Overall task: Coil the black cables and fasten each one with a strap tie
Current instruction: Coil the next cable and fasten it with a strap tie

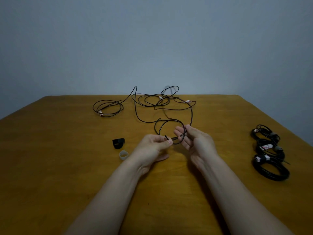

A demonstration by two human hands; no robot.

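Left grip (pixel 152 145) pinches the free end of your black cable (pixel 170 119); right grip (pixel 197 141) clasps its 2 loops over the tabletop (pixel 67 158), so the coil cannot spring open.

No readable text; white-red tags (pixel 264 147) on cables perhaps printed, too blurred.

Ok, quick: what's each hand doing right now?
Left hand: pinches the cable near its end.
Right hand: grips the same cable's loops.
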